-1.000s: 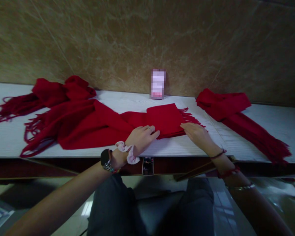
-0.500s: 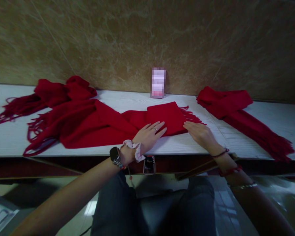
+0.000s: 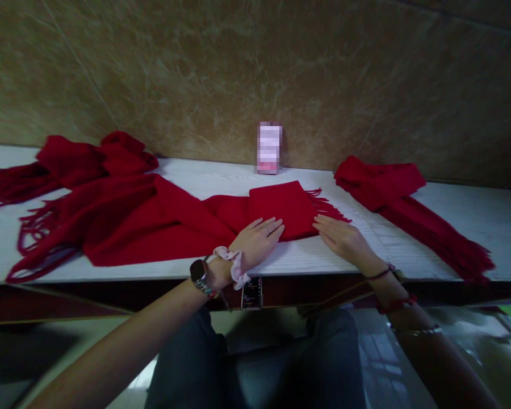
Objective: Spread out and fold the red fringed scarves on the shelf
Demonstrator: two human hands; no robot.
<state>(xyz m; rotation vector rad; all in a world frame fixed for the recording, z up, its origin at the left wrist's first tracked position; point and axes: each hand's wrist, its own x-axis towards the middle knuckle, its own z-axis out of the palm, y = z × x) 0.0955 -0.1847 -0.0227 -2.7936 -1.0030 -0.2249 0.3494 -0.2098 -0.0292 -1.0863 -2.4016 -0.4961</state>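
Note:
A red fringed scarf [image 3: 153, 227] lies stretched along the white table, its right end folded into a flat, smooth panel with the fringe sticking out to the right. My left hand [image 3: 259, 241] rests palm down on the lower left part of that panel, fingers extended. At the panel's lower right edge, beside the fringe, my right hand [image 3: 343, 241] touches the cloth with its fingertips, fingers outstretched. The scarf's left part is loosely rumpled, with fringe hanging near the table's front edge.
Another red scarf [image 3: 89, 162] lies bunched at the back left. A third, folded over itself, red scarf [image 3: 409, 210] lies on the right. A phone [image 3: 269, 147] with a blurred screen leans on the marble wall [image 3: 187, 74]. A second screen device [image 3: 252, 293] shows below the table edge.
The view has shifted slightly, moving the scene left and down. My right hand's fingers look a little straighter; both hands stay at the folded panel.

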